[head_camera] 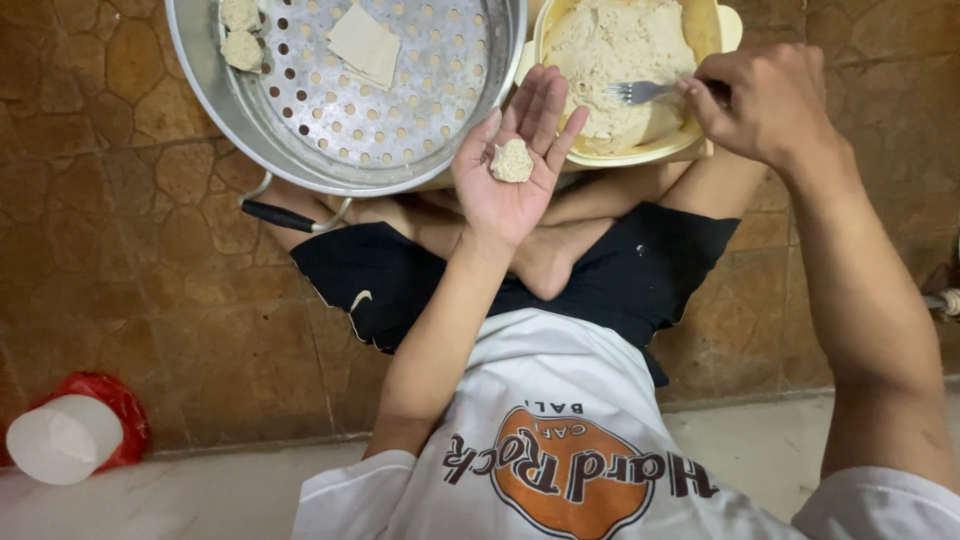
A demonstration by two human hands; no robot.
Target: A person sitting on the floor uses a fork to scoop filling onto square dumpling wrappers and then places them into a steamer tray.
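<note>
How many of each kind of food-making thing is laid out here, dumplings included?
Finished dumplings in the steamer tray: 2
Filled wrapper on the left hand: 1
Stack of square wrappers: 1
Perforated metal steamer tray: 1
Yellow bowl of filling: 1
Fork in the right hand: 1
Total: 7

Floor (120, 300): brown irregular stone-pattern tiles filling most of the frame, with a pale smooth strip (180, 490) along the bottom edge. Person sits cross-legged on it at centre, legs and bare foot (548, 262) resting on the tiles. Round metal steamer pan (205, 75) at upper left to top centre, black handle (280, 215) sticking out lower left; whether its base sits on the floor or on the legs, cannot tell. White round container (62, 438) on red plastic (125, 410) at lower left, on the edge of the tiles. Small pipe end (948, 300) at right edge.
</note>
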